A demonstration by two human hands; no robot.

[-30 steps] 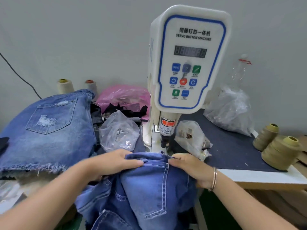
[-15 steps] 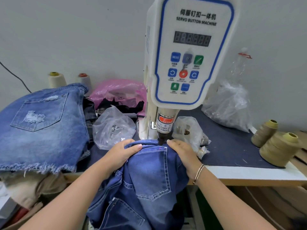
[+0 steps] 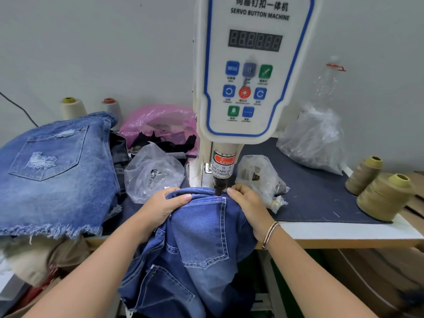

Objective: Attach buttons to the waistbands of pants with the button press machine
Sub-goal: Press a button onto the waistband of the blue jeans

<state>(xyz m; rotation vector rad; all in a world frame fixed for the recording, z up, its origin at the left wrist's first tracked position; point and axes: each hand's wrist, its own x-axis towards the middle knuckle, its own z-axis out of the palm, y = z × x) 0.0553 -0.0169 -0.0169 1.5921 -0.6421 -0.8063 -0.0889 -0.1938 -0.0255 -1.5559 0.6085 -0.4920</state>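
Positioning step, I'd say: dark jeans point(image 3: 202, 228) lie w/ waistband under the press head point(image 3: 219, 188) of the button machine point(image 3: 254, 72). Left hand point(image 3: 160, 206) grips the band; right hand point(image 3: 246, 201) pinches it beside the head. Next: align the mark, fingers clear.

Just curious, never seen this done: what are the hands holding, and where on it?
Both hold the dark jeans by the waistband: left hand and right hand either side of the press head.
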